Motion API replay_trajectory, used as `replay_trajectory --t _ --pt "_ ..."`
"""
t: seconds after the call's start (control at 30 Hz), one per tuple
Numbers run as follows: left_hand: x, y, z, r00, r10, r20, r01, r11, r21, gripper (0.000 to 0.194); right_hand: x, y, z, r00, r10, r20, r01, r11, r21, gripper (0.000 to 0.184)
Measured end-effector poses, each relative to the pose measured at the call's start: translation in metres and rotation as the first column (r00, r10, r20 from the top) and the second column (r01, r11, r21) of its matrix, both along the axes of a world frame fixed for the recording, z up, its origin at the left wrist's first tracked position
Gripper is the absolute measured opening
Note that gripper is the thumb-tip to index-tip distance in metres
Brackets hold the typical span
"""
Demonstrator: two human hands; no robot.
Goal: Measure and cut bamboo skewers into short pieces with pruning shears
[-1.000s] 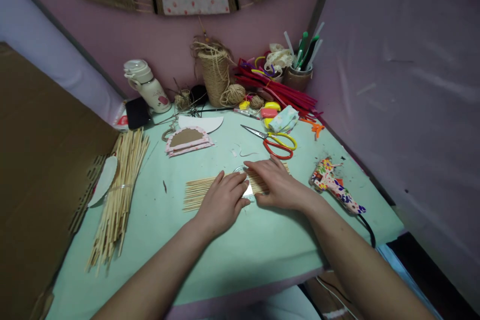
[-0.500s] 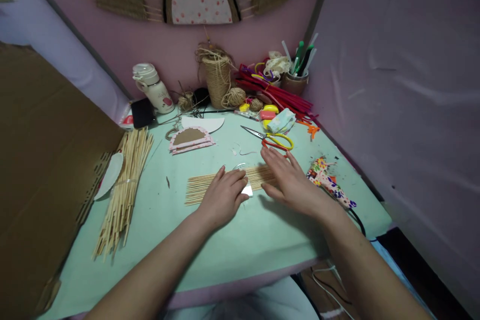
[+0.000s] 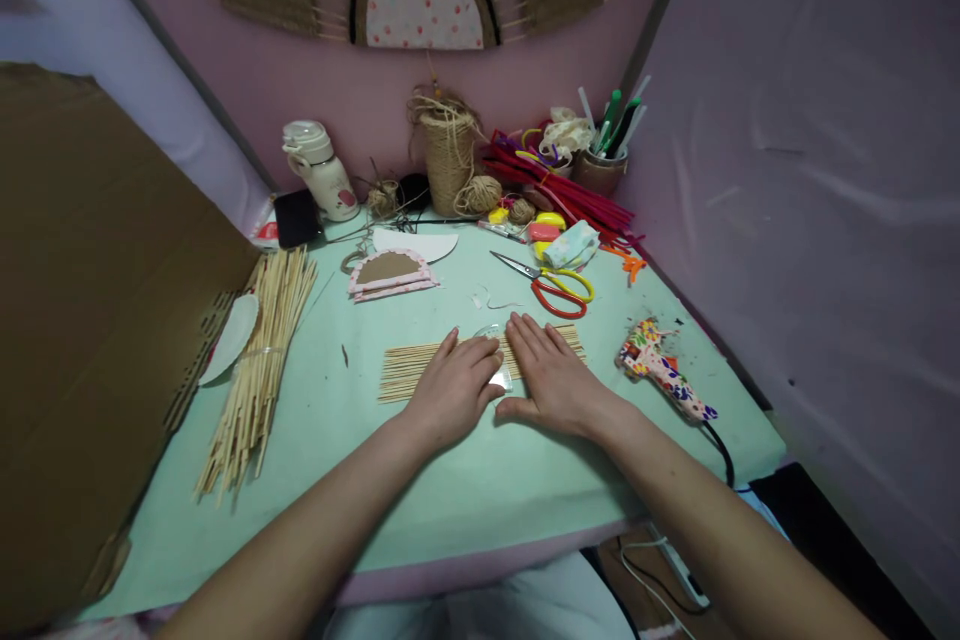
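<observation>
A flat row of thin wooden sticks (image 3: 405, 372) lies side by side on the green tabletop. Across its middle is a strip of clear tape (image 3: 501, 379), partly hidden under my fingers. My left hand (image 3: 456, 385) rests on the sticks and the tape's left edge, fingers out flat and slightly bent. Just right of the tape, my right hand (image 3: 551, 375) lies flat over the sticks, its fingers stretched out and its thumb toward the left hand. Neither hand grips anything. Scissors (image 3: 551, 282) with yellow and red handles lie beyond my right hand.
A bundle of sticks (image 3: 259, 370) lies at the left by a cardboard sheet (image 3: 112, 320). A patterned glue gun (image 3: 667, 370) is on the right. Behind stand a bottle (image 3: 324, 175), a twine spool (image 3: 448, 160) and a pen cup (image 3: 600, 170). A half-round fabric-edged piece (image 3: 391, 270) lies centre-left.
My right hand has come down and left onto the sticks beside the tape. My left hand stays on the sticks. The whole view has shifted slightly.
</observation>
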State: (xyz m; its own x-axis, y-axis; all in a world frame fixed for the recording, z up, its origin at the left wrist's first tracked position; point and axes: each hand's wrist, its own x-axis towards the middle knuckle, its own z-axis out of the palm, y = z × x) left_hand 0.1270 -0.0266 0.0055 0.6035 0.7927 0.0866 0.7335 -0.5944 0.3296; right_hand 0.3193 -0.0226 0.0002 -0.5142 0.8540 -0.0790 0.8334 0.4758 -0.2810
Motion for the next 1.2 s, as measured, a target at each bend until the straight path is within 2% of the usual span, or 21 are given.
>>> replay_trajectory --t 0.27,0.6,0.9,1.2 --pt "-0.0006 0.0000 -0.0037 1.000 0.004 -0.003 -0.004 1.000 -0.012 0.032 -0.0011 -0.0006 -0.0100 0.998 -0.021 0.055 0.019 0.999 0.028 0.104" --pt "0.0017 0.0003 0.0010 1.000 0.015 -0.012 -0.015 0.999 -0.051 0.033 -0.0029 -0.0009 -0.0079 0.997 -0.020 0.079 0.018 1.000 0.025 0.111" --pt "-0.0001 0.0017 -0.0033 1.000 -0.006 -0.015 0.005 1.000 -0.028 0.034 -0.0027 -0.0018 -0.0060 0.997 -0.021 0.078 0.019 0.999 0.028 0.110" --pt "0.0016 0.0015 0.0019 0.999 -0.019 -0.046 0.019 1.000 -0.002 0.033 -0.0028 -0.0009 -0.0093 0.997 -0.025 0.073 0.023 0.999 0.028 0.114"
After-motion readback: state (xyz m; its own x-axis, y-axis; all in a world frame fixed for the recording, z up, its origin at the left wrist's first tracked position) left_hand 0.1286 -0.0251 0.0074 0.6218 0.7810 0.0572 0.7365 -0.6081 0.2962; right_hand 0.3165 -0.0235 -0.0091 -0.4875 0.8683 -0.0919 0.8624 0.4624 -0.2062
